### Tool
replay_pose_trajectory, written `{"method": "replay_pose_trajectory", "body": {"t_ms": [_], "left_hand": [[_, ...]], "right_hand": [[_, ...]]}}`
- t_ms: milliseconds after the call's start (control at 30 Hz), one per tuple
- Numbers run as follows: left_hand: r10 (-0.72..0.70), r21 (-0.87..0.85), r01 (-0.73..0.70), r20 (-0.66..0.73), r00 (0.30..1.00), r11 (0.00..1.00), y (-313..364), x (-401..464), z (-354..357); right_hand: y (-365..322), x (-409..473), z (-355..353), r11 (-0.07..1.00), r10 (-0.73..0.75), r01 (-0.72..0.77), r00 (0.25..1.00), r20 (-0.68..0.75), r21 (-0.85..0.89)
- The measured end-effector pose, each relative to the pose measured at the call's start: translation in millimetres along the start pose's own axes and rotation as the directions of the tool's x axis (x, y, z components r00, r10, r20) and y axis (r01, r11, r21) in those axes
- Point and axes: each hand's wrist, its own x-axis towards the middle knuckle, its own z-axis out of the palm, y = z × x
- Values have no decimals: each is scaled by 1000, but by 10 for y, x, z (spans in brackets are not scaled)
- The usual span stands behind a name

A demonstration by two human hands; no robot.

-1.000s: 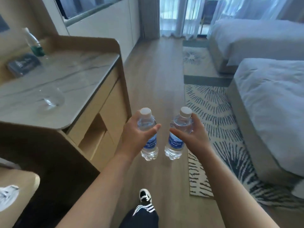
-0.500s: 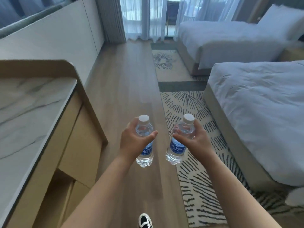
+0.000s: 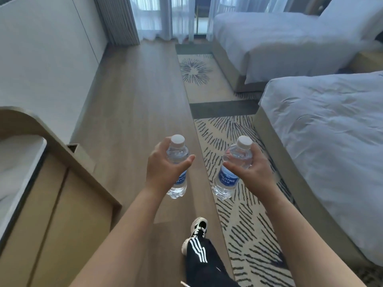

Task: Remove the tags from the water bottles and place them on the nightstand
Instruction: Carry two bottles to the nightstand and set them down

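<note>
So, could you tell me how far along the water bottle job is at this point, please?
Done: no hanging tags show on either bottle, so they may be off, though the hands cover the necks. In hand: the left hand grips the left bottle and the right hand grips the right bottle, carried over the wooden floor beside the beds. Left: setting both on the nightstand, not clearly in view.

The two bottles (image 3: pixel 177 162) (image 3: pixel 232 172) are clear glossy plastic with matt white caps (image 3: pixel 177 139) and blue printed labels (image 3: pixel 227 179). The floor (image 3: pixel 134 96) is smooth wood with a soft sheen. The rug (image 3: pixel 238 214) is woven cloth, the bed cover (image 3: pixel 331 131) is wrinkled white cloth
</note>
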Motion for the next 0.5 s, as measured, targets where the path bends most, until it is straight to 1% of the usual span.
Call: {"method": "replay_pose_trajectory", "body": {"t_ms": [133,233,367,500], "left_hand": [[22,36,-21,-1,1000,999,-238,968,369],[31,66,-32,12,999,997,-323,1709,611],[28,64,-29,8,1000,998,-385,2596,875],[29,36,-31,35,999,999,-494,3398,1135]], "right_hand": [[213,982,30,1000,7,-7,1000,10,-8],[249,1749,0,1000,15,-15,1000,-1,10],[206,2695,-87,1000,10,-8,999,-50,23],[240,3511,-112,1000,20,-18,995,-102,22]]}}
